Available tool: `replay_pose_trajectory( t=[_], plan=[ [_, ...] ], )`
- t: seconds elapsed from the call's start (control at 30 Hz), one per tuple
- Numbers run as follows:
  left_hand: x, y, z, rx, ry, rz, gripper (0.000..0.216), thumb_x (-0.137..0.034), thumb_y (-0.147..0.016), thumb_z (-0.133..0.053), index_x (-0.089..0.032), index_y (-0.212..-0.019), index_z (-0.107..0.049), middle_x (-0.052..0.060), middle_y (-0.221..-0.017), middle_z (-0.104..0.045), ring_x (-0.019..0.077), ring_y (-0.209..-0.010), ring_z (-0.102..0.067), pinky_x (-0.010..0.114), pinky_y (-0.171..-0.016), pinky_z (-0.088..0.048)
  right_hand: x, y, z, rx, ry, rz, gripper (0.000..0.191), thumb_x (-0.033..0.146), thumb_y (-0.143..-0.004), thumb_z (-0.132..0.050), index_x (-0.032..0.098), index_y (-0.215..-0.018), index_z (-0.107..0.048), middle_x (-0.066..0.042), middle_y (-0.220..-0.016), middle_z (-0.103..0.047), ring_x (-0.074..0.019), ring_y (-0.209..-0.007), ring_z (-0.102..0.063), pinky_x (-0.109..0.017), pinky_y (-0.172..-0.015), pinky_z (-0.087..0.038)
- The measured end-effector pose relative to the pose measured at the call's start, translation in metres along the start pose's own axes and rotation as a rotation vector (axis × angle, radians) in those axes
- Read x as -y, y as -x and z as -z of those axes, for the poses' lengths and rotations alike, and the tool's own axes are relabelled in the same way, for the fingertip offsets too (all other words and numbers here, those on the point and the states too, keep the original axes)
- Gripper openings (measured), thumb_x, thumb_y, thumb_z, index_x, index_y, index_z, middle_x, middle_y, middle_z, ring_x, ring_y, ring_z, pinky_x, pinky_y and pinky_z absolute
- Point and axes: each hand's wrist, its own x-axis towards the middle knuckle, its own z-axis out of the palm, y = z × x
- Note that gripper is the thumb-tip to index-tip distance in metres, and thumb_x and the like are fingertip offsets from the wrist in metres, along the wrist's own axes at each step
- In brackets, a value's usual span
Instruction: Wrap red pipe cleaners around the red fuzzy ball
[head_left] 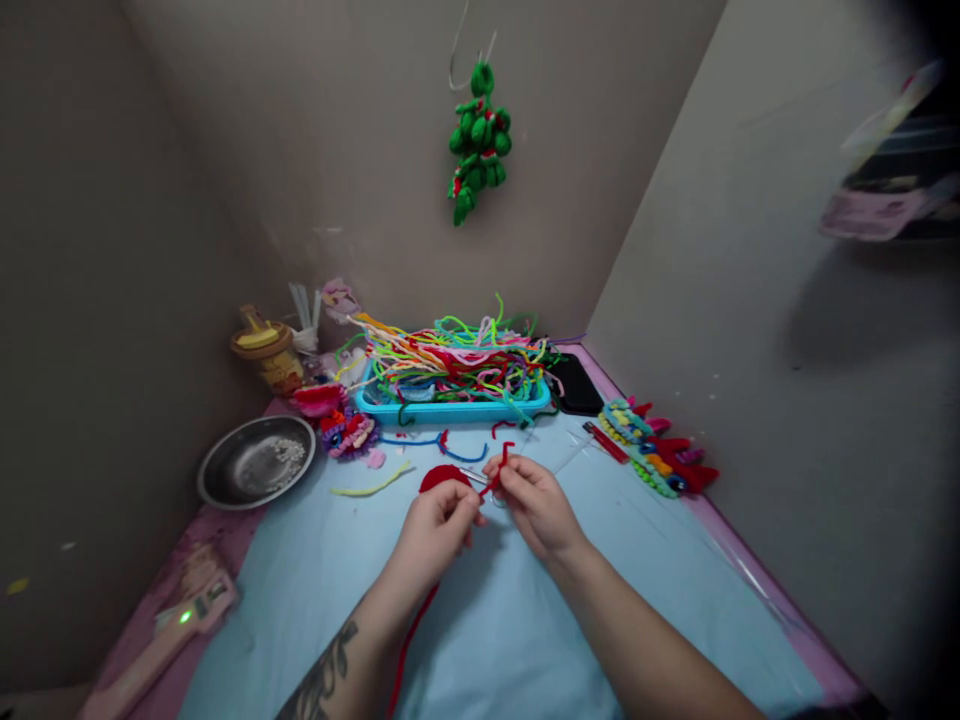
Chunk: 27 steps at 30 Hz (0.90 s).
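My left hand (439, 525) is closed on a red coiled pipe-cleaner piece (444, 478), a round red disc held above the light blue table (525, 620). A long red strand (411, 640) trails from it down past my left wrist. My right hand (534, 500) pinches the free red end (504, 458) of the same strand, just right of the disc. Both hands meet over the middle of the table. A thin metal tool (472, 476) lies between them; I cannot tell which hand holds it.
A turquoise tray (450, 408) piled with coloured pipe cleaners stands at the back. A steel bowl (255, 460) sits at the left, finished colourful figures (660, 455) at the right, a black phone (574, 385) behind them. A pink glue gun (161, 640) lies near left. A green ornament (478, 140) hangs on the wall.
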Motion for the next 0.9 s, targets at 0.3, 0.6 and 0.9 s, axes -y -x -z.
replay_pose_trajectory(
  t=[0.3,0.6,0.9],
  plan=[
    [-0.009,0.01,0.006,-0.215,-0.193,-0.38,0.02,-0.029,-0.08,-0.057,-0.017,-0.096,-0.058,0.003,-0.079,-0.062,0.0131,-0.066,-0.057,0.025,-0.061,-0.045,0.004,0.015,0.002,0.276,0.662,0.186,0.011,0.017,-0.078,-0.051,0.019,-0.067,-0.053,0.001,-0.065,-0.059,-0.0112,-0.054,-0.055,-0.023,-0.053,-0.044],
    [-0.009,0.003,0.013,-0.231,-0.468,-0.406,0.017,-0.026,-0.085,-0.048,-0.018,-0.078,-0.062,0.003,-0.077,-0.064,0.0151,-0.074,-0.057,0.026,-0.068,-0.042,0.006,0.011,0.006,0.428,0.859,0.453,0.014,0.01,-0.083,-0.047,0.02,-0.076,-0.055,-0.004,-0.084,-0.062,-0.0151,-0.08,-0.057,-0.027,-0.074,-0.045],
    [-0.012,0.002,0.019,-0.08,-0.377,-0.283,0.018,-0.024,-0.08,-0.049,-0.017,-0.07,-0.062,0.001,-0.067,-0.063,0.0138,-0.064,-0.055,0.024,-0.062,-0.041,0.013,0.002,0.018,0.494,0.969,0.42,0.013,0.015,-0.085,-0.045,0.02,-0.081,-0.056,-0.006,-0.089,-0.061,-0.0163,-0.086,-0.057,-0.028,-0.078,-0.045]
  ],
)
